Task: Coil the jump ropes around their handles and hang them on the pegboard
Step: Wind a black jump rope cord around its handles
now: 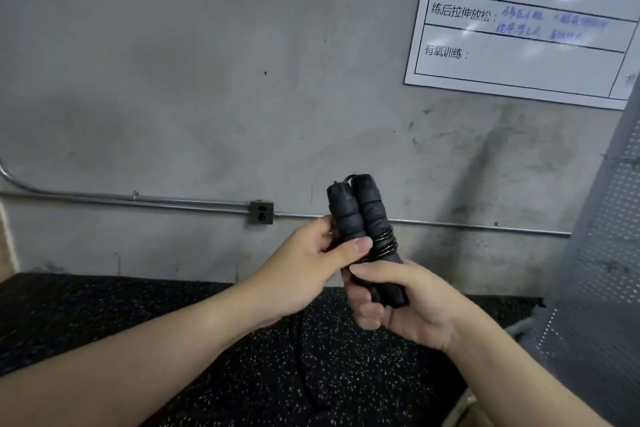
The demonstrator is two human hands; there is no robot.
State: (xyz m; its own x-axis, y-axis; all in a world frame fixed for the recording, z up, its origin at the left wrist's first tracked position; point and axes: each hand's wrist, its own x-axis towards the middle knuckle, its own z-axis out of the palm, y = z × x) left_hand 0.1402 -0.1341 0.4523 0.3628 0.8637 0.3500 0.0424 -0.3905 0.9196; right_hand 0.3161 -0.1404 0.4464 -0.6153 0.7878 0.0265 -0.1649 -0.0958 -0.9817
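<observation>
Handles first: I have the two black foam-covered jump-rope handles (pixel 363 229) held side by side and upright in front of the grey concrete wall (pixel 207 80). My right hand (pixel 398 302) is curled around their lower ends, fingers wrapped tight. My left hand (pixel 311 263) pinches across the middle of the pair, thumb pressed flat on the nearer handle. A few turns of thin black cord (pixel 384 243) already sit around the handles just above my right fist, and the loose remainder drops away below my hands toward the black speckled rubber floor (pixel 138 305); it is dark against dark, so I can only guess how much is left.

I judge this to be the coiling step, early on, with only a handful of wraps laid. The next move calls for the left hand to pull the slack around the pair again, keeping each turn snug against the last, while the right grip stops the handles from twisting apart. The grey perforated metal pegboard (pixel 602 253) stands at my right for hanging afterward.
</observation>
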